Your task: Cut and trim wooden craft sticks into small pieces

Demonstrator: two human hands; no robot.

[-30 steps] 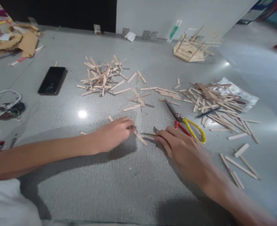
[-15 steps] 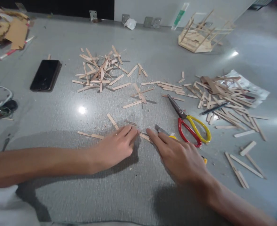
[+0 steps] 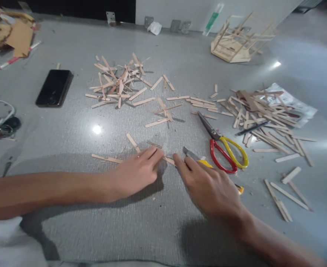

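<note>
Nearest: right hand (image 3: pixel 213 185), forefinger at one end of a wooden stick (image 3: pixel 169 160), palm over a yellow-handled cutter (image 3: pixel 205 162); its grip is hidden, cannot tell. Left hand (image 3: pixel 137 170) pinches the stick, which lies between the two hands. Step looks like steadying it for close work; next move likely calls for a firm hold, fingertips off the blade. Beyond: scissors (image 3: pixel 213 135), heaped sticks (image 3: pixel 120 89), stick frame (image 3: pixel 230 52).

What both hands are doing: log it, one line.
left hand: at wooden stick | right hand: index fingertip near stick's end, over yellow cutter | scissors: beside right hand
</note>
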